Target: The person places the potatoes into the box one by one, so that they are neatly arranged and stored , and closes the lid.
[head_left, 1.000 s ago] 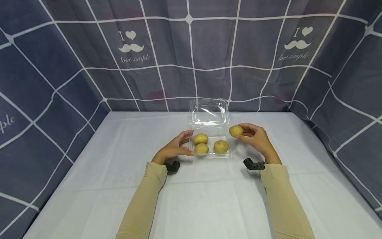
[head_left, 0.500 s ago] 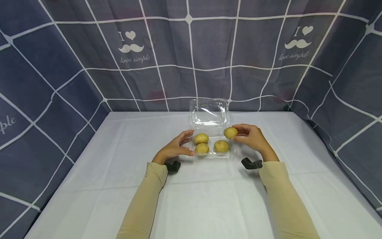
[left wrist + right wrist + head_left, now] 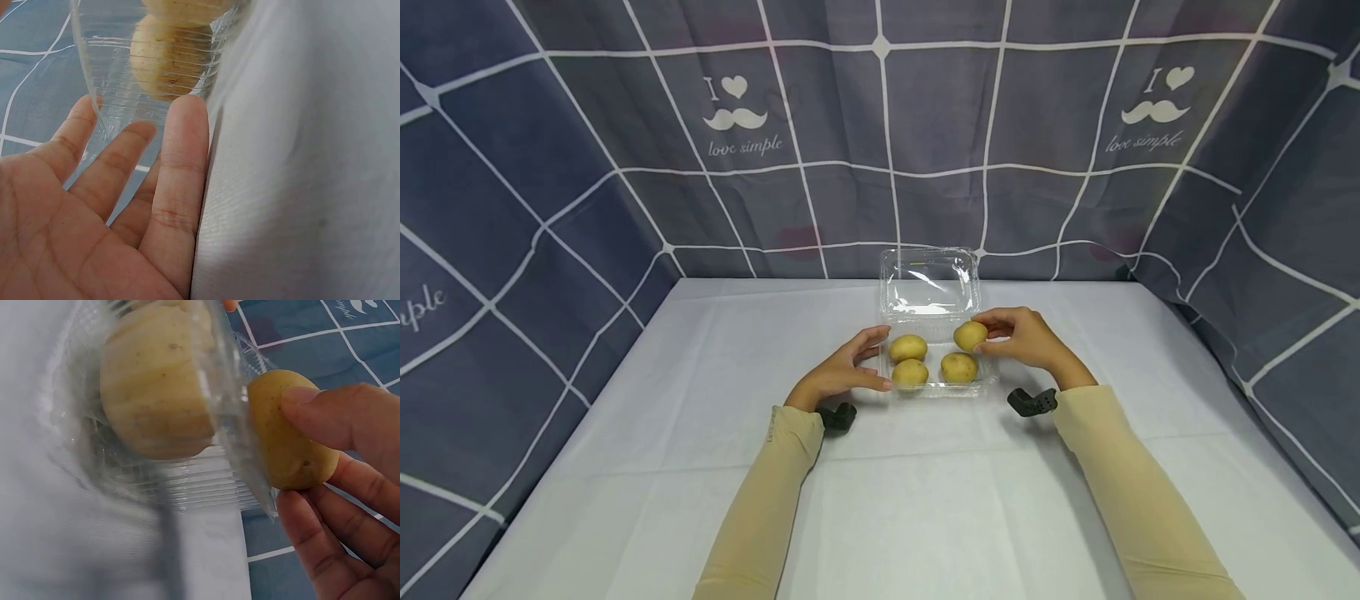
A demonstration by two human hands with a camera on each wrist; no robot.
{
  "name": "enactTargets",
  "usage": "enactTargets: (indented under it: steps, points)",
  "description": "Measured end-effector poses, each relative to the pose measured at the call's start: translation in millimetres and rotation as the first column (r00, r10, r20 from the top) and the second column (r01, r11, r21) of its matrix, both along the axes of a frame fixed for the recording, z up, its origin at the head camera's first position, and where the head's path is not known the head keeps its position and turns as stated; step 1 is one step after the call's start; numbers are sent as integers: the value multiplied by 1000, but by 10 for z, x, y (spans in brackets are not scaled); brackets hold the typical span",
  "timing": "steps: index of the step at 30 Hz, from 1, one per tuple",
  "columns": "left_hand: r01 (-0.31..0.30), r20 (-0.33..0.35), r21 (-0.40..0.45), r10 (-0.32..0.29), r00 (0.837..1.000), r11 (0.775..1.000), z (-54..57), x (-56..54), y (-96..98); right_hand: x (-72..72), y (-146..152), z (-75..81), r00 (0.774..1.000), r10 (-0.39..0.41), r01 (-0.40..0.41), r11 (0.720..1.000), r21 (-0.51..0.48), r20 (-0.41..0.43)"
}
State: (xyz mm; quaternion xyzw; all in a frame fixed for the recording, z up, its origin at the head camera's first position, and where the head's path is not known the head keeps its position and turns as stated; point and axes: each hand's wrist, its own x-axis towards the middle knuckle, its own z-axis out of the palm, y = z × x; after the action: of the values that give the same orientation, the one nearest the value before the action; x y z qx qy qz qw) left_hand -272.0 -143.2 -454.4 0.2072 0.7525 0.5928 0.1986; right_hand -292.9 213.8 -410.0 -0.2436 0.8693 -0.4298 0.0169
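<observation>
In the head view my right hand (image 3: 1026,340) pinches a yellow potato (image 3: 969,337) over the back right part of a clear plastic clamshell box (image 3: 933,357). The right wrist view shows thumb and fingertips on this held potato (image 3: 290,434), level with the box rim. Three other potatoes lie inside: a back left potato (image 3: 907,348), a front left potato (image 3: 910,372) and a front right potato (image 3: 959,367). My left hand (image 3: 842,372) rests with spread, relaxed fingers at the box's left side. Its thumb (image 3: 184,144) lies by the ribbed wall.
The clear lid (image 3: 929,283) stands raised at the back of the box, near the dark checked cloth wall (image 3: 820,208). A white cloth (image 3: 895,500) covers the table. Black wrist cameras sit on the left wrist (image 3: 837,417) and the right wrist (image 3: 1032,402).
The right hand has carried its potato leftward from outside the box's right edge to over the back right corner, and slightly lower. The left hand and box stay put.
</observation>
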Motion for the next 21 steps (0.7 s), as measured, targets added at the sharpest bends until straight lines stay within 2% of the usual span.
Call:
enactTargets:
  steps: [9,18,21]
  points:
    - [1,-2,-3,-1,1000,1000,25,12,5,-116,-28,114,989,103,-105,994,13,105]
    - [2,6,3,-2,1000,1000,10,9,2,-192,-129,145,982,168,-174,983,64,83]
    - [1,5,0,-1,1000,1000,16,11,1,-188,-164,149,982,164,-171,983,70,93]
